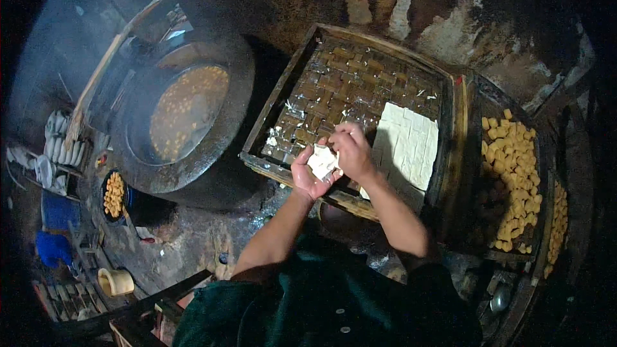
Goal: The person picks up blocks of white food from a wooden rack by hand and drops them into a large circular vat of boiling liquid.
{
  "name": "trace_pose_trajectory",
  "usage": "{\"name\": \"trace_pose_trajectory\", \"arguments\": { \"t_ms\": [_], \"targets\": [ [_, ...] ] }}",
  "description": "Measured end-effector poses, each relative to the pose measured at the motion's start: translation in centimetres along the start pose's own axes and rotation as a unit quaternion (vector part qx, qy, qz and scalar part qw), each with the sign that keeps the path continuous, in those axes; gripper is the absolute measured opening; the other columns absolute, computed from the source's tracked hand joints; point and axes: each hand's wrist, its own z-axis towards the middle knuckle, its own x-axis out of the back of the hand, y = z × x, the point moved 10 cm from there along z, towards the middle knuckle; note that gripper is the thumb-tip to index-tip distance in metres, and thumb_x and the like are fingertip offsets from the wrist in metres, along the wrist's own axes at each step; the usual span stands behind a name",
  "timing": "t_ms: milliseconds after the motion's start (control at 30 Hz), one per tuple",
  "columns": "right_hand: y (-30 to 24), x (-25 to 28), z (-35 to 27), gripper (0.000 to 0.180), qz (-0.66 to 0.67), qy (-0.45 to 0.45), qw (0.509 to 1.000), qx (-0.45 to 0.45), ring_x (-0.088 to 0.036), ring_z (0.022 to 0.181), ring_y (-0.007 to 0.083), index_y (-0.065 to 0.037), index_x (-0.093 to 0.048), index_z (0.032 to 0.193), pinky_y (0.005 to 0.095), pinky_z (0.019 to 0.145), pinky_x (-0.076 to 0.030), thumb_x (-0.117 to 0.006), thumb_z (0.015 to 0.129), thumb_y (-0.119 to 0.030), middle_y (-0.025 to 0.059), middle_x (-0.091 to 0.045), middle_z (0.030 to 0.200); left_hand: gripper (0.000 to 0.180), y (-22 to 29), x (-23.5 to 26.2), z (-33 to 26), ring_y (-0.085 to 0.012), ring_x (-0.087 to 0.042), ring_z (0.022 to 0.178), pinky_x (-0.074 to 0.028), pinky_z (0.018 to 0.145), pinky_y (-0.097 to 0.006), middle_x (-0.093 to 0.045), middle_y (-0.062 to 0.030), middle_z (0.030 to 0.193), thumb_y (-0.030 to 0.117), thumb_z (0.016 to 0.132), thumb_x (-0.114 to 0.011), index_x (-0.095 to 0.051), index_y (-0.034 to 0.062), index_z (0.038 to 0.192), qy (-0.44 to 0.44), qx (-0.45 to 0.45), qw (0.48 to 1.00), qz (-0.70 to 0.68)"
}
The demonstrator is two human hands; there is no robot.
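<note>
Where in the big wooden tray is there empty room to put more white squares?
The slatted wooden tray is bare across its left and upper part, bordered by its rim. Its lower right is crowded with white tofu squares, beside the hands.

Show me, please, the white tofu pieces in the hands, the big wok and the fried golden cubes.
White tofu pieces (321, 162), head view, middle of stack.
Big wok (138, 154), head view, dark left rim.
Fried golden cubes (512, 173), head view, middle of heap.
</note>
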Motion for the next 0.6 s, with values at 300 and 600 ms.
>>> {"name": "trace_pose_trajectory", "arguments": {
  "t_ms": [300,600],
  "targets": [
    [-4.5,-3.5,-0.5,0.023,-0.172,-0.142,0.974,0.040,-0.054,0.118,0.0307,-0.005,-0.061,0.105,0.0415,0.098,-0.042,-0.063,0.083,-0.007,0.0155,-0.062,0.117,0.047,0.2,-1.1,0.1,-0.0310,-0.056,0.112,-0.040,0.103,-0.045,-0.061,-0.0128,0.116,0.042,0.091,-0.045,-0.056,0.0047,0.117,0.023,-0.030,0.999,0.011],
    [-1.9,0.5,-0.7,0.032,0.000,0.051,0.998,-0.043,-0.050,0.121,0.0333,0.002,-0.055,0.116,0.0410,0.103,-0.038,-0.056,0.085,-0.005,0.0200,-0.051,0.132,0.037,3.0,-2.4,0.9,-0.0327,-0.061,0.100,-0.053,0.080,-0.045,-0.064,-0.0158,0.111,0.037,0.090,-0.051,-0.058,0.0116,0.116,-0.024,-0.042,0.998,-0.042]
  ]
}}
